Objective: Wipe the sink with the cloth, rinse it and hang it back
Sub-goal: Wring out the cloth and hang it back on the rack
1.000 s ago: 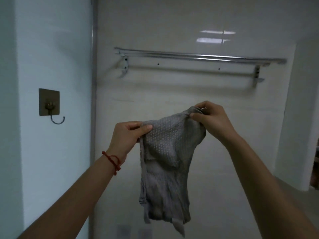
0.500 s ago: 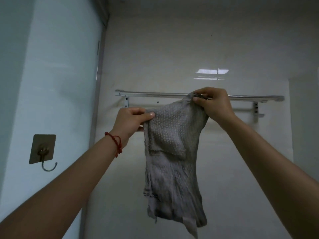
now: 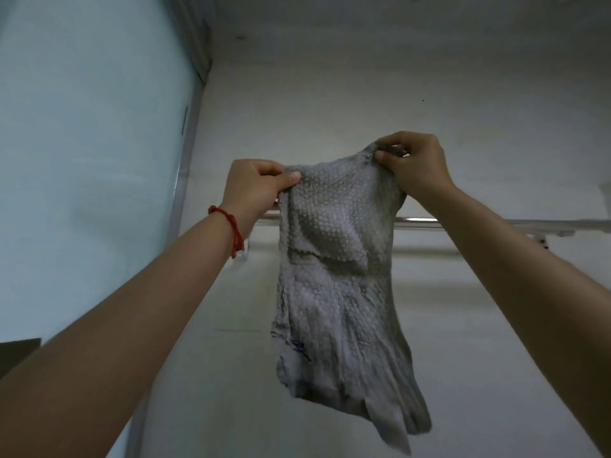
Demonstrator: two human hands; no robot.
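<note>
Grey dotted cloth (image 3: pixel 337 285) held up in the air, hanging long and crumpled in front of the metal towel rail (image 3: pixel 496 223) on the white wall (image 3: pixel 330 110). Pinched at its top left corner by the left hand (image 3: pixel 256 185), thumb pressed onto fabric, red string bracelet (image 3: pixel 231 229) at that wrist. Top right corner gripped higher by the right hand (image 3: pixel 416 166), fingers closed tight on bunched fabric.
</note>
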